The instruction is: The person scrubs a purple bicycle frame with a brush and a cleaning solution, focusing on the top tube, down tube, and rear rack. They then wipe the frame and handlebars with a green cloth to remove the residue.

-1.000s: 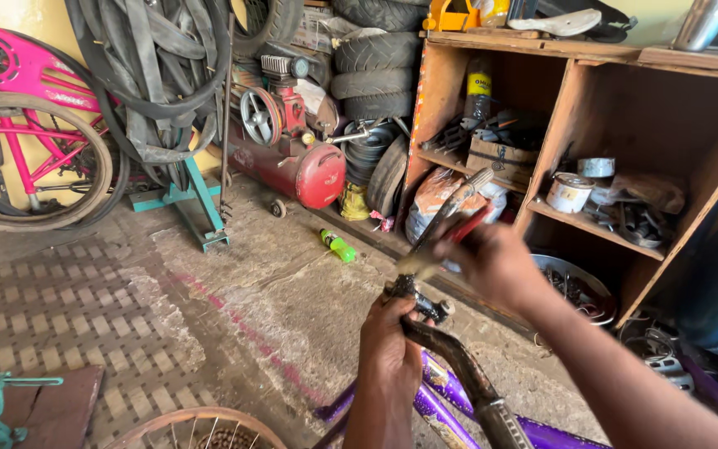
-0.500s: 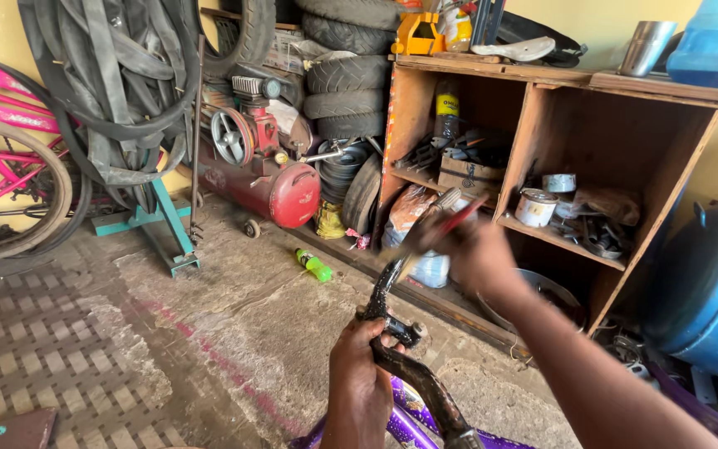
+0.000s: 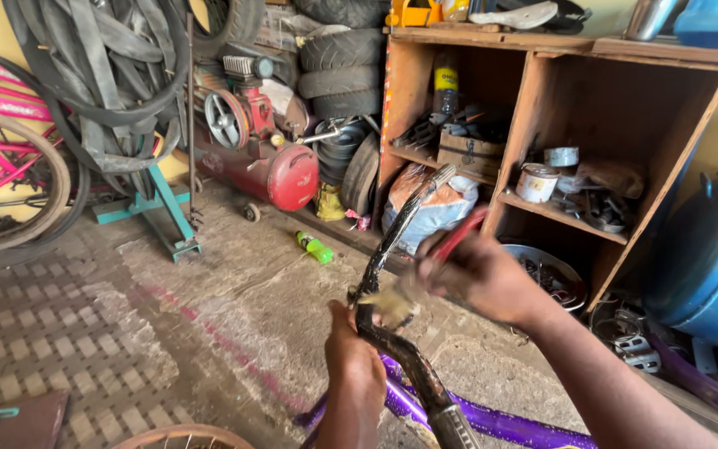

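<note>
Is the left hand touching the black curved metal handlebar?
Touching. The head view shows the left hand wrapped around the black curved metal handlebar, fingers closed on it.

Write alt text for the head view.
Left hand grips a black bicycle handlebar while the right hand works red-handled pliers at it. Behind: red air compressor, wooden shelf, stacked tyres.
</note>
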